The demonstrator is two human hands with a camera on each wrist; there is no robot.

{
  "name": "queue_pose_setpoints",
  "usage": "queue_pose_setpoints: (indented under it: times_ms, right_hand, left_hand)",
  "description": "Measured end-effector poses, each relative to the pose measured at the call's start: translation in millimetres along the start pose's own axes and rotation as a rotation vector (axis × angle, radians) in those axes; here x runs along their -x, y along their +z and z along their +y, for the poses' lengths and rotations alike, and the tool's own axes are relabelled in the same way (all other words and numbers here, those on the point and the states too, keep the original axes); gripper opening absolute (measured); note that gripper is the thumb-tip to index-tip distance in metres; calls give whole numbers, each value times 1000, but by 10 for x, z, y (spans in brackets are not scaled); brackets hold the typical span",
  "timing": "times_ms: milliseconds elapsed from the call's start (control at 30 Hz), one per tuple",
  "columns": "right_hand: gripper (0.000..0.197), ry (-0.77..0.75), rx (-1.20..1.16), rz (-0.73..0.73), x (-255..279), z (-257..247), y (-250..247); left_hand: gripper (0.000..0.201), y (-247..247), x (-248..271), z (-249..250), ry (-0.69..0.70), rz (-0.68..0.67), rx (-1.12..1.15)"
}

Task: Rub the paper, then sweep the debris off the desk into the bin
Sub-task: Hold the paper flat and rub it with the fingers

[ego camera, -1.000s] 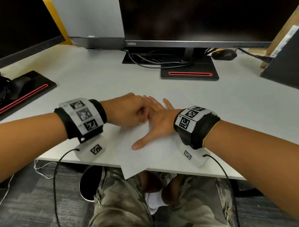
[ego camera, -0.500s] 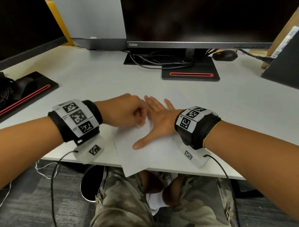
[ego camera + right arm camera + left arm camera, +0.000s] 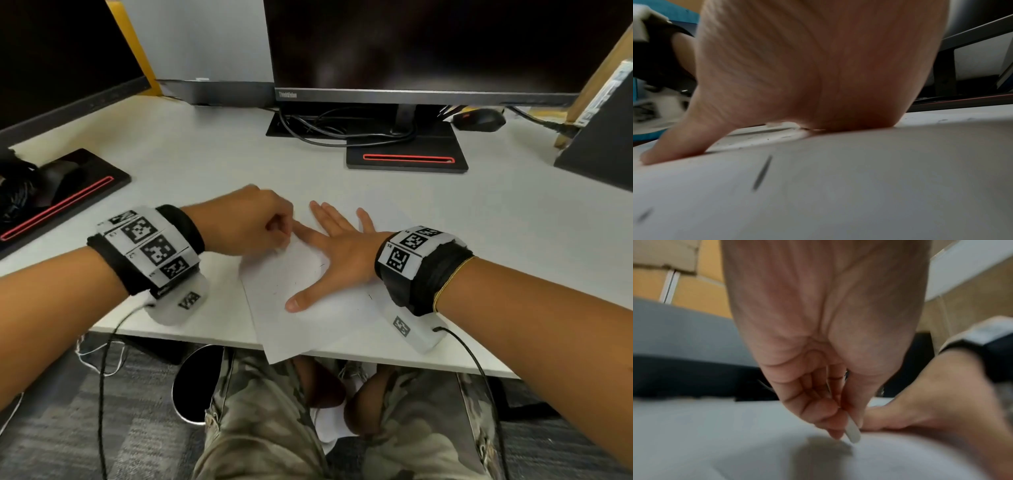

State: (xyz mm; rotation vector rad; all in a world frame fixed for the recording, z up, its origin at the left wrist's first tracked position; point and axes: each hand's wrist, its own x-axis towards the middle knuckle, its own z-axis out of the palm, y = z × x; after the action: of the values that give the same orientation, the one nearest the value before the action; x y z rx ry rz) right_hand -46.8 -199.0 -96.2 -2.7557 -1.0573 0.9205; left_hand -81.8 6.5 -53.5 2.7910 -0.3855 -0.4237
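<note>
At the desk's (image 3: 191,164) near edge, our sheet of paper (image 3: 284,291) lies skewed, its nearest corner hanging over the edge above our knees. Our right hand (image 3: 337,250) lies flat on the sheet, fingers straight and spread, thumb stretched toward the near edge, pinning the paper and gripping nothing. In the right wrist view, short dark pencil strokes (image 3: 762,172) mark the paper just before the palm, and fine dark crumbs of debris (image 3: 756,138) dot the sheet beyond the thumb. Just beside it to the left, our left hand (image 3: 246,222) is curled tight, its fingertips (image 3: 830,423) pinching a small white eraser (image 3: 853,433) whose tip touches the paper beside the right hand's index finger. Farther back, toward the far edge, the middle monitor (image 3: 428,48) stands on its black base with a red stripe, cables (image 3: 342,130) coiled behind it and a black mouse (image 3: 479,120) to the right. A second monitor (image 3: 61,61) stands at the far left corner.
</note>
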Motion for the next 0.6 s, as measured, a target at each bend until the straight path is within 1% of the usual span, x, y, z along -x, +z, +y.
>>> queue_pose_setpoints:
  times_ms: [33,67,100,200,233,267,333,367,400,500,533,600]
  right_hand:
    - [144,0,-1,-4,1,3,-1]
    - [144,3,3,-8,-2,0,-7]
    - [144,8,9,-13,-2,-7,-9]
    - [144,20,24,0,-17,-23,-3]
    - [144,21,26,-1,-16,-20,-4]
    - [144,19,25,-5,-14,-19,-8]
    - [144,8,26,-10,-11,-10,-8]
    - [144,6,28,-13,-12,-8,-10]
    - [144,7,27,-17,-8,-13,-8]
    - [143,14,25,-3,-5,-21,-3]
    - [143,14,25,-3,-7,-23,-1]
    - [144,9,27,-8,-15,-18,-1]
  left_hand:
    - [16,52,35,61,50,-69,32]
    - [19,80,64,85,70,-117,32]
    - [20,69,58,51,57,-118,2]
    - [14,-117,15,-131,-74,-13,-157]
    - [12,-129,5,-155,-79,-9,-165]
    - [11,-118,19,-118,-53,-30,-127]
    - [11,-3,68,13,49,-114,-37]
    - [11,34,82,28,64,-134,-32]
    - [12,28,73,-8,47,-124,-55]
    - [17,-107,32,-164,-50,-20,-175]
    - [16,-105,28,-154,-40,-13,-163]
    - [12,-19,48,-17,53,-77,-47]
